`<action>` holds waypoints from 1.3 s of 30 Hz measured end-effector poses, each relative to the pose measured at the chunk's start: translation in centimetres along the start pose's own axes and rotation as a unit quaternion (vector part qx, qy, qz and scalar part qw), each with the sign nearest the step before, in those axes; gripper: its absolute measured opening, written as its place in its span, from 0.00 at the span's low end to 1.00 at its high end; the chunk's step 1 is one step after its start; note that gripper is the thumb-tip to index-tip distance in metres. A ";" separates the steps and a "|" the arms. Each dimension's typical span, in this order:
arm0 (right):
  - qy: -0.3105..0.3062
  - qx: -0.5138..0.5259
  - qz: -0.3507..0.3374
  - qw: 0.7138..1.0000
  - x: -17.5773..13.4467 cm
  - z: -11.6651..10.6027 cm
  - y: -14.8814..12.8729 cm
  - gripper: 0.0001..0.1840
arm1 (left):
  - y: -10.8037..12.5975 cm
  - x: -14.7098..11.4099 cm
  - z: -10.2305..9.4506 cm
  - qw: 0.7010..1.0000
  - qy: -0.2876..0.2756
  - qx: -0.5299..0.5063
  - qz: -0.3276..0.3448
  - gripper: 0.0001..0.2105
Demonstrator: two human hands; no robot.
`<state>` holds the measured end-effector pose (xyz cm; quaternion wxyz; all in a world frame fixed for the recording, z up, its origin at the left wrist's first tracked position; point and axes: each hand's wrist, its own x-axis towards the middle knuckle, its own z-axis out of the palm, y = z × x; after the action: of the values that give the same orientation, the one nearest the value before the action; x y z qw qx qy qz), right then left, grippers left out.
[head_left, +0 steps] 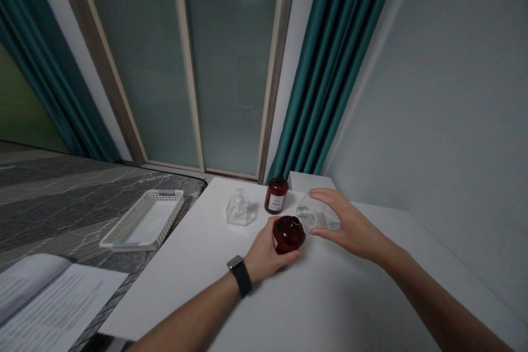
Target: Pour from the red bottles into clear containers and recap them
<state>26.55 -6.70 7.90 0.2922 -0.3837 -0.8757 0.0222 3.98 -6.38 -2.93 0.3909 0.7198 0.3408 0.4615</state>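
Note:
My left hand (pixel 268 256), with a dark watch on its wrist, is wrapped round a dark red-brown glass bottle (pixel 289 235) low over the white table (pixel 185 286). In my right hand (pixel 342 225), thumb and fingers grip a clear glass bottle (pixel 319 215), tipped on its side with its neck toward the dark bottle. The neck lies close to the dark bottle's top; whether they touch I cannot tell. Behind them stands a second dark red-brown bottle (pixel 276 196) with a white label. Left of it, a clear faceted glass bottle (pixel 239 210) with a stopper stands upright.
A white box (pixel 311 180) sits at the table's back edge by the teal curtain (pixel 325 66). To the left, on a grey marbled surface (pixel 82 187), lie a white plastic basket (pixel 159 245) and an open book (pixel 61 302). A wall (pixel 454 93) borders the right.

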 end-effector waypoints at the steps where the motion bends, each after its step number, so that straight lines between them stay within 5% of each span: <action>1: 0.015 0.009 0.013 1.000 -0.3 0.4 0.1 0.33 | 0.0 0.0 0.0 1.000 -0.001 0.000 -0.003 0.31; 7: 0.121 0.106 0.109 0.981 -2.5 4.0 1.0 0.31 | 0.1 0.2 -0.2 1.000 0.001 0.014 -0.023 0.31; 13: 0.215 0.251 0.254 0.909 -4.7 9.1 2.9 0.33 | 0.0 0.3 -0.4 1.000 0.001 0.014 -0.026 0.30; 17: 0.246 0.297 0.267 0.883 -5.4 11.2 3.6 0.33 | -0.1 0.3 -0.3 0.999 0.002 0.021 -0.026 0.30; 25: 0.278 0.321 0.262 0.867 -5.8 12.6 3.4 0.26 | -0.5 0.6 -0.9 0.999 -0.020 0.035 -0.012 0.30; 34: 0.265 0.328 0.254 0.871 -6.2 13.3 2.6 0.25 | -0.6 1.5 -3.3 0.993 -0.116 -0.004 0.006 0.35; 39: 0.258 0.303 0.261 0.879 -6.2 13.2 2.4 0.24 | -0.6 1.9 -4.9 0.995 -0.032 -0.088 0.037 0.28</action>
<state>24.45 -6.86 -6.77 0.5937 -0.4832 -0.5877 0.2619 -0.06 -3.29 -1.38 0.4459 0.7095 0.2590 0.4803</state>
